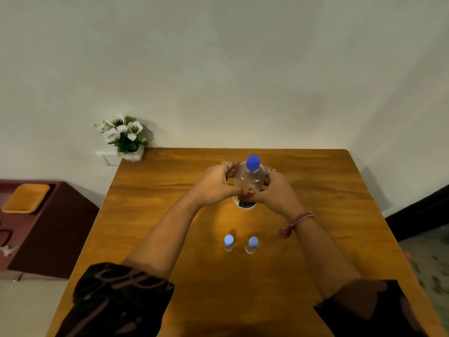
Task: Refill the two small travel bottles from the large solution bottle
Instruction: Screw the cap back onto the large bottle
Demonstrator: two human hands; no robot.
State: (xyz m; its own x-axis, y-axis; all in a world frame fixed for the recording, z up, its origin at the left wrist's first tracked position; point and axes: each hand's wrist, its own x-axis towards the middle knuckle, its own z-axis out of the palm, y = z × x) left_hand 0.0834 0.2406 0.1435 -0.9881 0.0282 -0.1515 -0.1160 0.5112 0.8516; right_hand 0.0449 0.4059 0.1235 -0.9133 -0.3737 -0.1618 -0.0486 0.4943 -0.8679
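Head view: both hands' fingers [245,191] wrap the upright large bottle [250,177], blue cap [253,162] up.

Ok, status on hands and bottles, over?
Left hand, right hand both gripping large solution bottle, blue cap on. Two travel bottles capped, nothing blocking.

One large clear plastic bottle with a blue cap [250,177]. Two small clear travel bottles with light-blue caps [228,243] [252,244]. Two bare hands [213,183] [279,190]. One white-flowered potted plant [125,137]. One brown wooden table [328,190].
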